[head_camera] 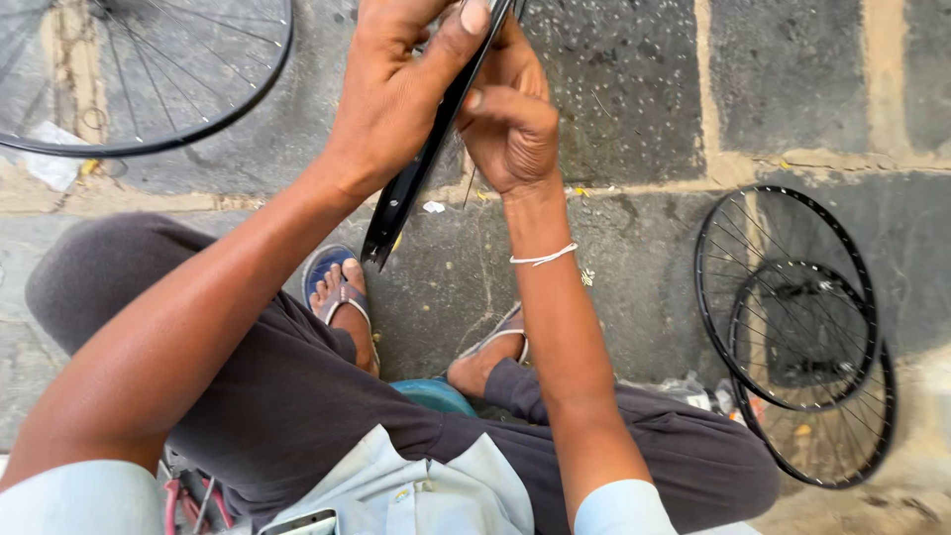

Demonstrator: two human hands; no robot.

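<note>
A black bicycle wheel rim [411, 183] runs edge-on from the top centre down towards my feet. My left hand [391, 94] grips it from the left, thumb pressed along its outer face. My right hand [510, 124] is closed on the rim from the right, fingers curled at its inner side, with a white band on the wrist. A thin spoke [469, 188] hangs below my right hand. I sit with dark trousers and sandalled feet under the rim.
Two black spoked wheels [792, 327] lie overlapped on the stone paving at the right. Another spoked wheel [233, 99] lies at the upper left. A blue-green stool edge [436, 393] shows between my legs. Red-handled tools [183, 500] sit at the lower left.
</note>
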